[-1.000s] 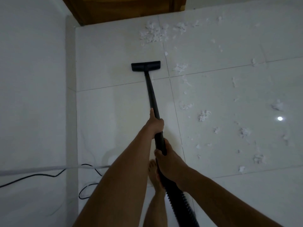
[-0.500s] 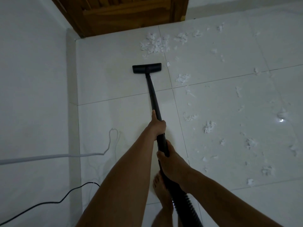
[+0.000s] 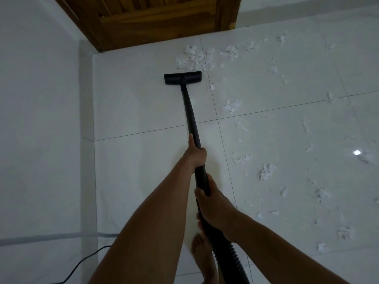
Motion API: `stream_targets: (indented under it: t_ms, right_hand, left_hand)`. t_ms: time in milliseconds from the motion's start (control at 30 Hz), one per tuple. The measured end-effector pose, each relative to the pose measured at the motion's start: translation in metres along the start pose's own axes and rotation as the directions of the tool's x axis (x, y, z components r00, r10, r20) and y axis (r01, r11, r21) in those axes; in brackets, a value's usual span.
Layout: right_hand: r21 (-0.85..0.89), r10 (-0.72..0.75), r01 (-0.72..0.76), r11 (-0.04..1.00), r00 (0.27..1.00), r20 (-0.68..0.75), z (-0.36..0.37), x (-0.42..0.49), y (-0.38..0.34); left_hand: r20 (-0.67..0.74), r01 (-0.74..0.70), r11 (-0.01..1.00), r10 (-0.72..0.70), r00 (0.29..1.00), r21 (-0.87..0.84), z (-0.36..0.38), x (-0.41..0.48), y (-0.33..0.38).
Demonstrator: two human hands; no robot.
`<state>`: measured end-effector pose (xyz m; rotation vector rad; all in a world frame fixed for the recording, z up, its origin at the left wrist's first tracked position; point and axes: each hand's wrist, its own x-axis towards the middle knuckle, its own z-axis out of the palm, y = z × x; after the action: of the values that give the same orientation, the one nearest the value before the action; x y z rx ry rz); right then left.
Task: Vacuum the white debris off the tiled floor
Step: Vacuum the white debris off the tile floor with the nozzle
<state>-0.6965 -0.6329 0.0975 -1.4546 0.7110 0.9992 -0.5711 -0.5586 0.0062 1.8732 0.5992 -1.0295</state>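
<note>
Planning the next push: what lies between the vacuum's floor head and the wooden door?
Head view: a pile of white debris sits just past the floor head, toward its right end; beyond it, bare tile to the wooden door.

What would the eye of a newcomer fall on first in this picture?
The black vacuum wand runs up the middle, gripped by the left hand and, lower, the right hand. Its floor head sits just short of a white debris heap by the wooden door; more scraps dot the tiles at right.
</note>
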Motion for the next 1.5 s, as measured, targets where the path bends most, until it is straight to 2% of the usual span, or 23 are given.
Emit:
stream_targets:
  t_ms: [1067, 1500]
  right_hand:
    - [-0.021, -0.02, 0.02, 1.0, 1.0, 0.0, -0.034, 0.071, -0.062]
    - [-0.051, 0.018, -0.018, 0.999, 1.0, -0.014, -0.025, 0.019, -0.044]
  left_hand:
    - [-0.045, -0.041, 0.999, 0.041, 0.998, -0.008, -0.016, 0.079, 0.061]
    - [-0.024, -0.006, 0.999, 0.005, 1.0, -0.042, -0.003, 0.033, 0.04]
